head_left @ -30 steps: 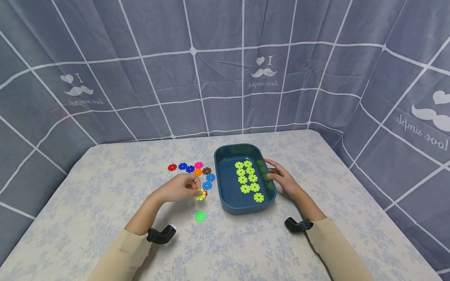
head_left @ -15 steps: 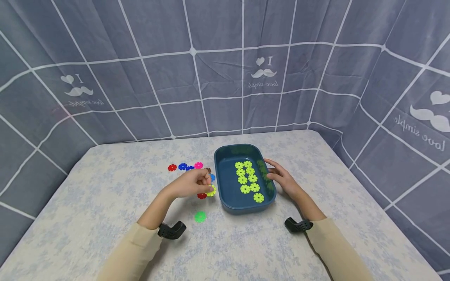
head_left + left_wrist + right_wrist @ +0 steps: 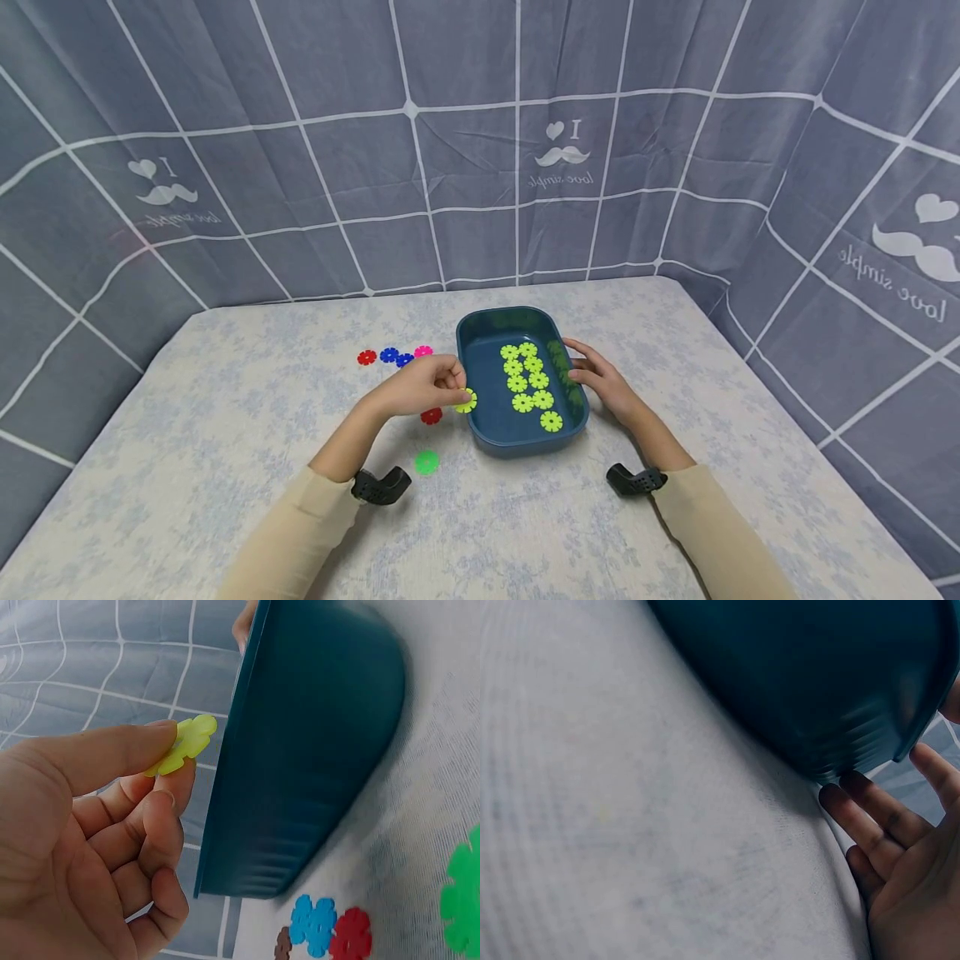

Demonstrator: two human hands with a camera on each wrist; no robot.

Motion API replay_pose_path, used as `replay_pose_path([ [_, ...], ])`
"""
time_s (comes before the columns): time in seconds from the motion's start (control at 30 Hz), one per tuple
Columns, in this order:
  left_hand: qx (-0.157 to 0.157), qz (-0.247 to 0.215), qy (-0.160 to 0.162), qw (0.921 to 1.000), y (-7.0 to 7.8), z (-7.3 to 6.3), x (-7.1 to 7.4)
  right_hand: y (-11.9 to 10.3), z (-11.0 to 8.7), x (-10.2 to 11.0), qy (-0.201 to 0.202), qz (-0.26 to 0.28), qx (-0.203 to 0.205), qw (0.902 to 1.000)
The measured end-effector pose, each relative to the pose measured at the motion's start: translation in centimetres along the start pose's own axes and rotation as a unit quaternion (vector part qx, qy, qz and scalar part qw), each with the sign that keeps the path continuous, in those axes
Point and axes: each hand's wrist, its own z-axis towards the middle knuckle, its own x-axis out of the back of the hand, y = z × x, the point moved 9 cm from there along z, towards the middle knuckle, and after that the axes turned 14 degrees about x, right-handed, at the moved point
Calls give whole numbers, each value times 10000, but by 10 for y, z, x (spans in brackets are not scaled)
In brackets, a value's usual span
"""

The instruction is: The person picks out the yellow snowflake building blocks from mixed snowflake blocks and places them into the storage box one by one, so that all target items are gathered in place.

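Note:
My left hand [image 3: 423, 387] pinches a yellow snowflake disc [image 3: 469, 403] between thumb and fingers, at the left rim of a dark teal plastic bin [image 3: 491, 425]. The left wrist view shows the notched disc [image 3: 193, 737] edge-on beside the bin's upper edge, well above the tabletop. Several matching yellow discs [image 3: 543, 400] lie inside the bin, mostly in two rows. On the other side, my right hand [image 3: 609, 390] rests its spread fingers against the bin's right wall. From the right wrist, its fingertips [image 3: 832, 795] touch low on the wall, with another near the rim.
Left of the bin lie a red disc [image 3: 431, 416], a green disc [image 3: 427, 462], dark blue discs [image 3: 389, 355], a pink disc [image 3: 423, 352] and another red disc [image 3: 367, 357]. The left wrist view adds light blue discs [image 3: 313, 924] and a brown disc [image 3: 283, 943]. A grey-blue checked curtain [image 3: 480, 167] hangs behind.
My left hand has carried the yellow disc rightward from above the red disc to the bin's left rim, uncovering the red disc. The right hand and bin have stayed put.

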Motion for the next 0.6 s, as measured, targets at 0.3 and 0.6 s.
replay_pose_path([
  [0.3, -110, 119, 171, 9997, 13, 9, -5, 1, 0, 0, 39, 63, -73, 9999],
  [0.6, -259, 124, 56, 9996, 20, 19, -14, 3, -1, 1, 39, 13, -173, 9998],
])
